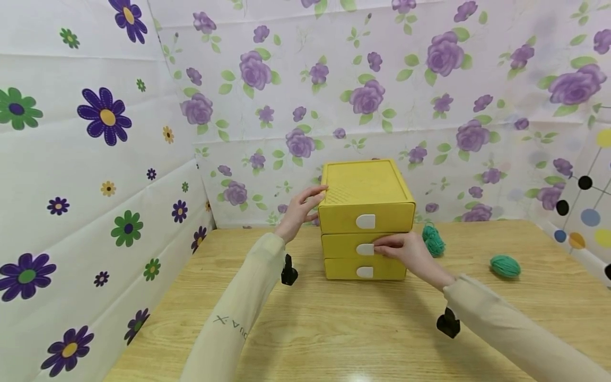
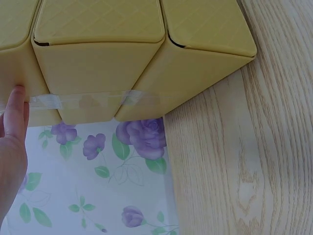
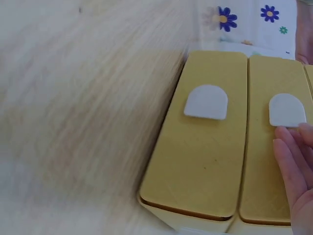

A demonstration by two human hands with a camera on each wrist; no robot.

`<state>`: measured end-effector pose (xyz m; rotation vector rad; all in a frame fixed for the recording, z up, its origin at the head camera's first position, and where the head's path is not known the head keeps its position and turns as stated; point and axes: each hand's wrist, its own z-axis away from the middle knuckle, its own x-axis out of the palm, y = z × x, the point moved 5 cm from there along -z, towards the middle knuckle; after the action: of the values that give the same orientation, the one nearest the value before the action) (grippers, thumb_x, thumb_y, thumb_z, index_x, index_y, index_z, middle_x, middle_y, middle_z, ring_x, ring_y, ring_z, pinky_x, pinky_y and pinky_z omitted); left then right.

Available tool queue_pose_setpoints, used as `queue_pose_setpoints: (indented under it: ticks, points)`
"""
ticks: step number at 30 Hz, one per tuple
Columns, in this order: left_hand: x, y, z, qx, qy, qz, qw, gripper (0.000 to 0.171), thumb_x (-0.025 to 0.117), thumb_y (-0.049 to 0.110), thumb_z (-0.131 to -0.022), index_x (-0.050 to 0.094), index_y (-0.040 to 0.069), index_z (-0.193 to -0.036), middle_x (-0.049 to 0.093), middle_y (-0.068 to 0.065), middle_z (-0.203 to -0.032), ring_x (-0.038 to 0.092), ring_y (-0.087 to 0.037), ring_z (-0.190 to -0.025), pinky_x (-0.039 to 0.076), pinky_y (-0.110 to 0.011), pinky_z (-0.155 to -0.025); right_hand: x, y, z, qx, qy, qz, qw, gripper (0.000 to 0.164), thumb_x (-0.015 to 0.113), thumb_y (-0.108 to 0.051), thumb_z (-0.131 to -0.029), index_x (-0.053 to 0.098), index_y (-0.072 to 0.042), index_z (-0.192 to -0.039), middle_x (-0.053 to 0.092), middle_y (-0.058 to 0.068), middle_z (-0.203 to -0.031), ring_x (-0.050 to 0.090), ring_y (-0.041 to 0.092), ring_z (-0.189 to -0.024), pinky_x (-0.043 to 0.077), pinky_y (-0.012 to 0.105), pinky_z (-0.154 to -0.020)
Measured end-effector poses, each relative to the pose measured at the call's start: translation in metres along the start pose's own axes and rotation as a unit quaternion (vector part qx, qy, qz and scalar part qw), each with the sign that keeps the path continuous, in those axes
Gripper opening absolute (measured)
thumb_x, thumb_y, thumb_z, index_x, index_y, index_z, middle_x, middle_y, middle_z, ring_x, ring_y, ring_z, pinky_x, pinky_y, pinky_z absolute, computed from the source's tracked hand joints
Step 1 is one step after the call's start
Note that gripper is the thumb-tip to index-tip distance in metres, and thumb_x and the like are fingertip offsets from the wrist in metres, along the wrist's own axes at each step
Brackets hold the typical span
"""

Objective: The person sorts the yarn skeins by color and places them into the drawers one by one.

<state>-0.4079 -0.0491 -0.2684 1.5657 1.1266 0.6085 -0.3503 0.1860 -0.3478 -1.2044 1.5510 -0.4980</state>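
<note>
A yellow drawer unit (image 1: 367, 183) with three stacked drawers stands on the table, each front bearing a white handle. My left hand (image 1: 300, 211) lies against the unit's left side near the top, fingers extended; one fingertip presses the yellow side panel in the left wrist view. At the middle drawer (image 1: 340, 245), my right hand (image 1: 411, 252) pinches the right edge of its white handle (image 1: 365, 249). In the right wrist view, fingertips (image 3: 279, 133) meet the straight edge of that handle. All three drawer fronts sit flush in the stack.
Behind the unit's right side lies a green yarn skein (image 1: 433, 240), with a green yarn ball (image 1: 505, 266) farther right on the wooden table (image 1: 334, 329). Flower-patterned sheets (image 1: 267, 111) hang behind and to the left. Clear tape (image 2: 93, 100) runs across the unit's side.
</note>
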Motion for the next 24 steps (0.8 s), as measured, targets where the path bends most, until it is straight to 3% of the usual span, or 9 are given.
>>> queue_pose_setpoints:
  ticks: [12, 24]
  points:
    - [0.0, -0.002, -0.002, -0.001, 0.002, -0.002, 1.0, 0.042, 0.047, 0.023, -0.096, 0.043, 0.007, -0.135, 0.039, -0.008, -0.133, 0.037, -0.02, -0.119, 0.04, -0.044, -0.088, 0.014, 0.027, 0.016, 0.04, 0.001, -0.036, 0.999, 0.017, 0.067, -0.008, -0.082, 0.07, 0.005, -0.093, 0.067, 0.012, -0.084, 0.063, 0.031, -0.079, 0.051, 0.033, -0.064]
    - [-0.003, -0.008, -0.005, 0.0, 0.006, -0.002, 1.0, 0.042, 0.048, 0.025, -0.096, 0.044, 0.009, -0.134, 0.039, -0.006, -0.133, 0.037, -0.021, -0.119, 0.04, -0.045, -0.088, 0.025, 0.039, 0.018, 0.069, 0.034, 0.03, 0.997, 0.014, 0.071, -0.011, -0.08, 0.072, 0.001, -0.088, 0.067, 0.008, -0.081, 0.061, 0.017, -0.073, 0.05, 0.028, -0.061]
